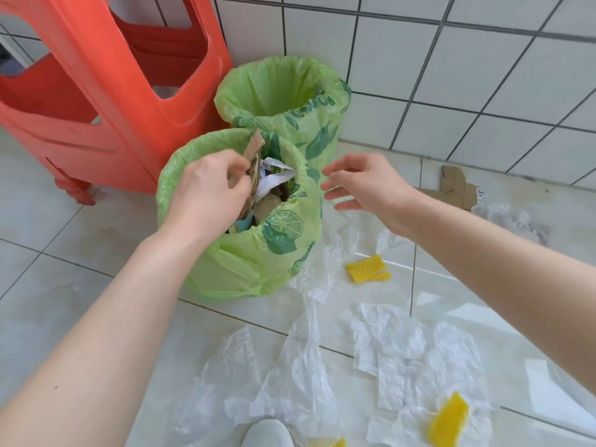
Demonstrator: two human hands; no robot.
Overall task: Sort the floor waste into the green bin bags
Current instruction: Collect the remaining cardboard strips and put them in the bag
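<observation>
Two bins lined with green bags stand by the tiled wall. The near green bag (245,253) is full of cardboard and paper; the far green bag (290,95) looks empty. My left hand (209,185) is over the near bag's mouth, shut on a brown cardboard piece (253,150) that sticks up from it. To the right of that bag's rim hovers my right hand (364,182), fingers spread, holding nothing. Clear plastic sheets (300,375) and yellow foam nets (367,269) (450,417) lie on the floor in front.
A red plastic stool (106,91) stands left of the bags. Flattened cardboard (454,188) and crumpled clear plastic (516,221) lie near the wall at right. My shoe (267,433) is at the bottom edge.
</observation>
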